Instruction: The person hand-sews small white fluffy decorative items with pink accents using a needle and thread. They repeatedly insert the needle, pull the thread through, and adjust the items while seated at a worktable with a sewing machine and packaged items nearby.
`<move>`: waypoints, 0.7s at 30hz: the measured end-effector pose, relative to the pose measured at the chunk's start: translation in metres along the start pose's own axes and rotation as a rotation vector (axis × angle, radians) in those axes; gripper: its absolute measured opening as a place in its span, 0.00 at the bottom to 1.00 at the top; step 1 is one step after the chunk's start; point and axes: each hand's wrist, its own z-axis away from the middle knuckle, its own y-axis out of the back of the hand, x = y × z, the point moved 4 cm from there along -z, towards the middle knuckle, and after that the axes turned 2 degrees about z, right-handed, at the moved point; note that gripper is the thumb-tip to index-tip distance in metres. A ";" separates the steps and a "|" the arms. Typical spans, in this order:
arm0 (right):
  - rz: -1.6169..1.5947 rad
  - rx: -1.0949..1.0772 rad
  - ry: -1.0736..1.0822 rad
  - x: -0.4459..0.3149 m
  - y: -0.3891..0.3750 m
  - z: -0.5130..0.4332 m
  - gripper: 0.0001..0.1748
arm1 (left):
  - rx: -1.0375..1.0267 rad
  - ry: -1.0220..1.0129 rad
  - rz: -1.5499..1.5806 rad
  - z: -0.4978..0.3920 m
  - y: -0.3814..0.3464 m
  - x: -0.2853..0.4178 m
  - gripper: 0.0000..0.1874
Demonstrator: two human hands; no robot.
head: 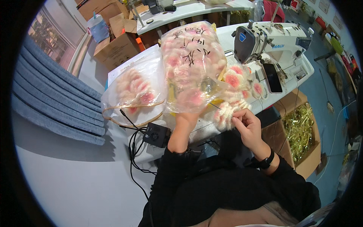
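My left hand [192, 99] reaches inside the mouth of a large clear plastic bag [195, 42] full of fluffy pink and cream pieces; the film blurs its fingers, so its hold is unclear. Handwriting marks the bag. With thumb and fingertips, my right hand [247, 124] pinches the edge of a fluffy cream and pink piece [227, 115] at the table's front edge. More fluffy pieces with pink centres [233, 79] lie beside the bag, near the sewing machine. A second clear bag [133, 88] with similar pieces rests at the left.
A white MAQI sewing machine [275, 42] stands at the back right, a smartphone [272, 78] before it. A black box [156, 135] with cables sits at the front left. An open carton [310, 167] of gold tinsel stands right of the table; another cardboard box [119, 51] is behind left.
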 end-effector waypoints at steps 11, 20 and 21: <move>0.010 -0.026 -0.018 0.005 -0.005 0.002 0.02 | 0.184 0.262 0.863 0.027 0.006 -0.001 0.25; 0.038 0.004 -0.020 0.009 -0.006 0.003 0.03 | 0.194 0.088 0.751 0.030 -0.006 -0.003 0.18; 0.048 0.004 -0.018 0.009 -0.006 0.002 0.03 | 0.195 0.093 0.746 0.031 -0.007 -0.003 0.18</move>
